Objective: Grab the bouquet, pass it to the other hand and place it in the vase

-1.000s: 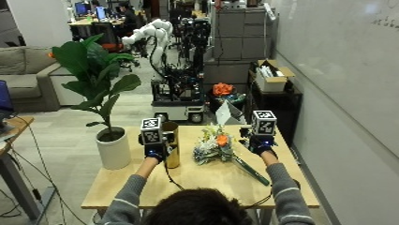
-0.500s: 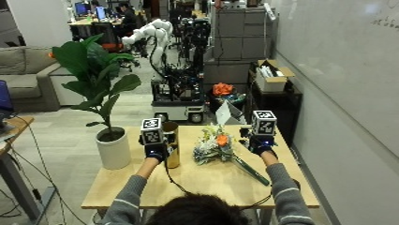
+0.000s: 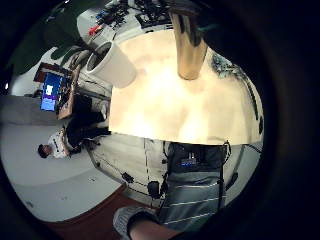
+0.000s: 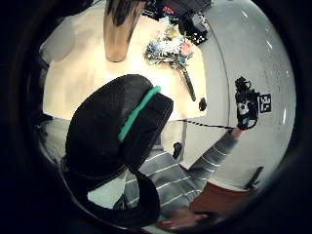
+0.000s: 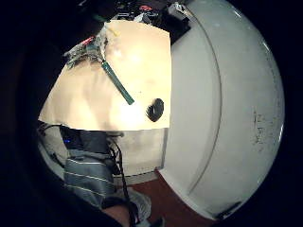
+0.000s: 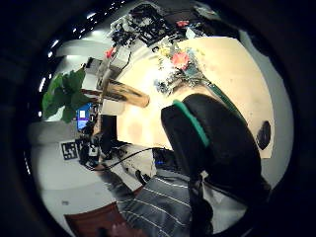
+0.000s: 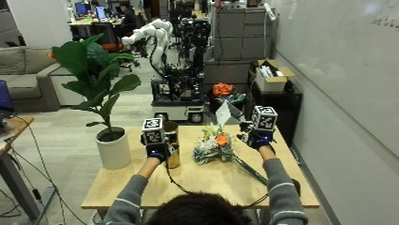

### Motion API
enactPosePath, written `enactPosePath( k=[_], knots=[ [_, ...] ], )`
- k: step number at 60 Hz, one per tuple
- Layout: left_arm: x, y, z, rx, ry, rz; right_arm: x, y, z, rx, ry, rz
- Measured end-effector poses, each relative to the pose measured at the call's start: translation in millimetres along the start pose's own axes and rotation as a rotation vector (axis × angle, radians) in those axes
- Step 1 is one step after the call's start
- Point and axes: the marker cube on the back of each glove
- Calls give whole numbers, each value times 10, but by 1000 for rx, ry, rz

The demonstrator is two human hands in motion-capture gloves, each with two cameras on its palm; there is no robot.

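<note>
1. Here the bouquet (image 7: 215, 145) lies flat on the wooden bench (image 7: 205, 180), its pale flowers and one orange bloom toward the far edge, and its green stem (image 7: 249, 169) runs back toward the person.
2. The vase (image 7: 172, 145), a tall brass-coloured cylinder, stands upright just beside the bouquet, on the side of the person's left; the two are close, and whether leaves touch it cannot be told.
3. The left hand (image 7: 157, 149) is raised by the vase on the side away from the bouquet. Its palm views show the vase (image 4: 119, 29) and the bouquet (image 4: 170, 46) well below it, and nothing lies in its grip. How far its fingers are curled cannot be told.
4. The right hand (image 7: 259, 138) is raised on the other side of the bouquet from the vase, near the far edge of the bench. Its palm views look down on the bouquet (image 6: 180, 66) lying apart from it, so its grip has hold of nothing. How far its fingers are spread cannot be told.
5. A small dark round thing (image 5: 155, 109) lies on the bench near the stem's end (image 5: 129, 100), at the bench edge.
6. A white pot (image 7: 114, 150) with a large-leaved plant (image 7: 93, 75) stands on the floor beyond the vase from the bouquet, beside the bench.
</note>
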Motion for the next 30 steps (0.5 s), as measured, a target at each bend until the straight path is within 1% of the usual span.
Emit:
enactPosePath(
  k=[3,7,9,12,13,14,16,18,21,25,30],
  knots=[
    [16,45,-17,-6,-1,2,16,-73,6,-15,-17,15],
    [-4,-153,102,13,4,12,51,-176,26,-25,-30,39],
    [8,-103,85,4,6,11,71,-215,42,-42,-37,67],
    [29,19,32,-14,3,14,84,-154,64,-161,-50,173],
    [35,39,23,-17,2,15,85,-148,73,-182,-57,190],
    [42,62,12,-19,4,18,89,-178,83,-167,-63,178],
    [56,88,0,-22,8,25,101,-287,102,-80,-75,117],
    [49,33,34,-17,10,27,121,-363,126,-34,-79,90],
    [20,-96,116,-5,9,27,165,-435,186,-25,-79,99],
    [-14,-185,176,7,4,15,211,-513,279,-21,-86,121],
    [-13,-180,177,13,12,18,275,-595,429,-45,-91,141]
  ],
)
